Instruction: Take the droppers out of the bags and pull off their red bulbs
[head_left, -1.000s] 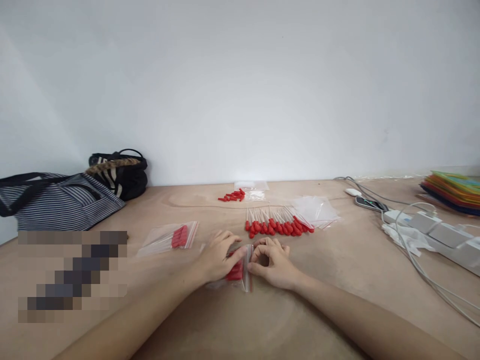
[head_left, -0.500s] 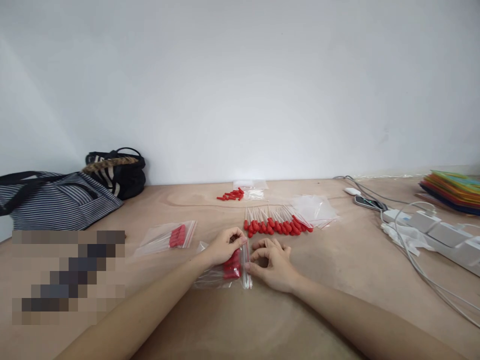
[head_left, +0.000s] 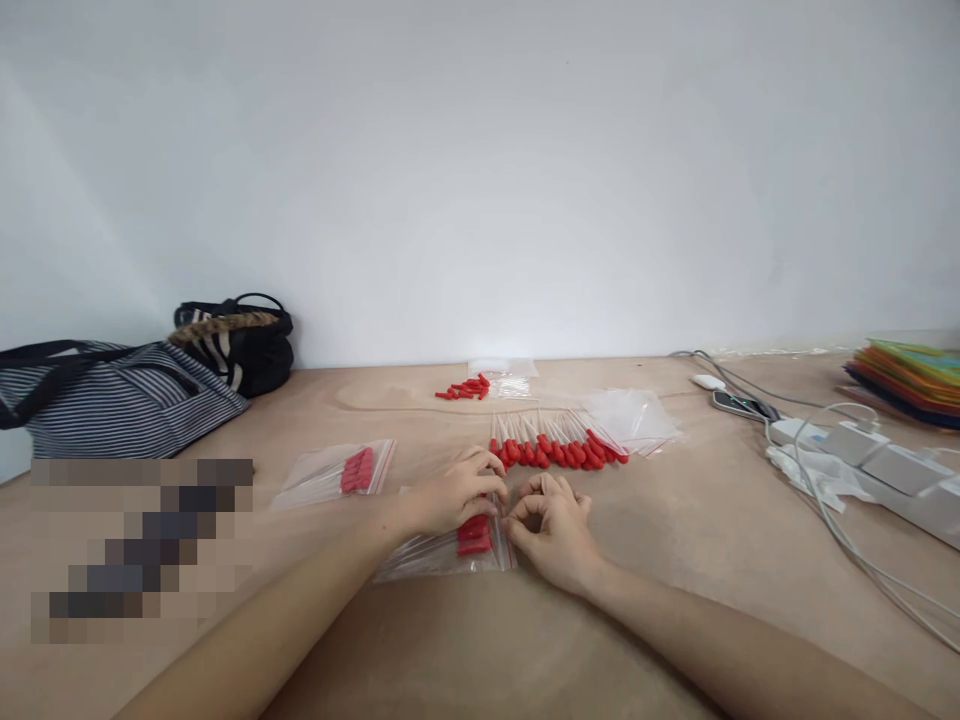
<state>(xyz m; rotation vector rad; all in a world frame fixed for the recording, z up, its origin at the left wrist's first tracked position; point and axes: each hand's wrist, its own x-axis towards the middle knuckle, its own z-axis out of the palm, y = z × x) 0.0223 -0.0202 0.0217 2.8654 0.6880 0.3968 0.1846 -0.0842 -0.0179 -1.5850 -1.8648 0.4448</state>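
Observation:
A clear zip bag [head_left: 439, 553] with red-bulbed droppers inside lies flat on the wooden table [head_left: 525, 640] in front of me. My left hand [head_left: 450, 492] rests on the bag's upper part and pinches its red-striped mouth. My right hand [head_left: 551, 530] pinches the same mouth edge from the right, fingers curled. Just beyond my hands lies a row of several loose droppers with red bulbs [head_left: 559, 448].
A second filled zip bag [head_left: 336, 474] lies to the left. Empty clear bags [head_left: 631, 417] and loose red caps [head_left: 463, 389] sit farther back. Striped bags [head_left: 120, 400] stand at the left; a power strip with cables [head_left: 877, 468], a phone [head_left: 739, 404] and coloured folders [head_left: 907, 372] at the right.
The bag has swung from lying lengthwise toward me to flatter and more sideways. Both hands shifted slightly away from me and closed in on its mouth.

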